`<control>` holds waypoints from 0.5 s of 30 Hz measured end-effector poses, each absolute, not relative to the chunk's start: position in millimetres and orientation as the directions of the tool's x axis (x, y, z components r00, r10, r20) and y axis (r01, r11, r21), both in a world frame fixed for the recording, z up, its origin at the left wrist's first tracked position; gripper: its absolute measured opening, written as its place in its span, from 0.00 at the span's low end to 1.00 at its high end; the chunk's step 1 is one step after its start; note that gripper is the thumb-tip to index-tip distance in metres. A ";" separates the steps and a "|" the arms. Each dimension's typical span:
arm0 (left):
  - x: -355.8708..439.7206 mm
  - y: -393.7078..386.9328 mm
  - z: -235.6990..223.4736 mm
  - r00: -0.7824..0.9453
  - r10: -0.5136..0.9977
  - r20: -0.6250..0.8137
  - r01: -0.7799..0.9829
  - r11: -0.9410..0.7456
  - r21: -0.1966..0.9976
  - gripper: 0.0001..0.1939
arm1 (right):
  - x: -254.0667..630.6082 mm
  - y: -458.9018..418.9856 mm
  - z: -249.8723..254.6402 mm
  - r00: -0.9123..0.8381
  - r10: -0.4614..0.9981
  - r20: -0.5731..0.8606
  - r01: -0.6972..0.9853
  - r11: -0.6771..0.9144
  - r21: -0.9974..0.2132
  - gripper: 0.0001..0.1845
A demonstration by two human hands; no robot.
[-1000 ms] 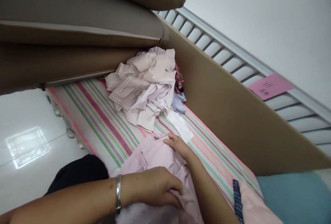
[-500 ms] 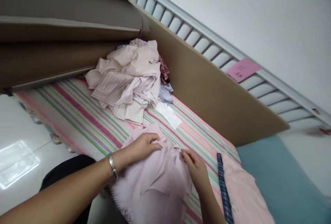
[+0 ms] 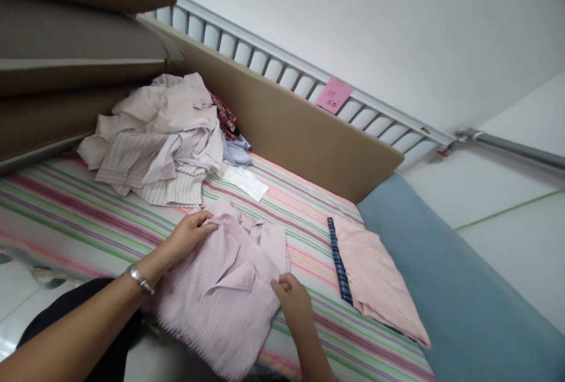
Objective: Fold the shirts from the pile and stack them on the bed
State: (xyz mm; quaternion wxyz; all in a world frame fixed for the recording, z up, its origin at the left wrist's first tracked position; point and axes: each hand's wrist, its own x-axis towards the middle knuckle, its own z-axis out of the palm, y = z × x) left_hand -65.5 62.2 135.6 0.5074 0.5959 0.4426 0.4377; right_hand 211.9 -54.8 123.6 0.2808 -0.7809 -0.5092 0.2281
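Note:
A pale pink, finely striped shirt [image 3: 225,294] lies over the near edge of the striped bed sheet [image 3: 282,199]. My left hand [image 3: 189,235], with a silver bracelet on its wrist, pinches the shirt near its collar at the upper left. At the shirt's right edge, my right hand [image 3: 291,296] has thumb and fingers closed on the cloth. The lower part of the shirt hangs past the bed's edge toward me. Just beyond it sits a heap of crumpled clothes [image 3: 163,129], with a white cloth piece [image 3: 245,180] at its right side.
Folded pink clothing [image 3: 379,276] with a dark plaid piece [image 3: 338,261] lies to the right, beside a blue-green padded surface [image 3: 445,264]. A brown board [image 3: 286,129] and white railing with a pink note [image 3: 334,95] line the back. Brown padded slabs [image 3: 79,35] stack at upper left.
The view has swung right. My right hand has moved down along the shirt's right edge, and the shirt is now spread flatter, its front showing.

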 end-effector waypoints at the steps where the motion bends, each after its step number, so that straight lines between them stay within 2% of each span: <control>1: -67.4 58.2 140.0 0.186 0.977 0.100 0.108 -0.121 0.987 0.11 | 212.6 -57.8 131.4 0.382 0.923 -0.052 0.657 -0.310 -0.687 0.13; 5: -73.6 60.5 158.0 0.054 0.974 0.221 0.242 -0.228 0.943 0.12 | 219.0 -53.9 178.2 0.357 0.933 0.039 0.680 -0.231 -0.695 0.14; 9: -63.7 102.8 155.1 0.011 0.958 0.287 0.375 -0.270 0.887 0.13 | 224.8 2.9 198.5 0.313 0.941 0.128 0.779 -0.177 -0.602 0.10; 13: -46.3 143.3 128.6 0.066 0.981 0.181 0.616 -0.183 0.766 0.11 | 227.8 59.4 172.3 0.380 0.923 0.058 0.783 -0.287 -0.552 0.05; 15: -44.5 148.2 118.1 0.057 0.987 0.151 0.674 -0.150 0.723 0.13 | 230.0 61.3 158.9 0.402 0.914 0.060 0.767 -0.300 -0.568 0.08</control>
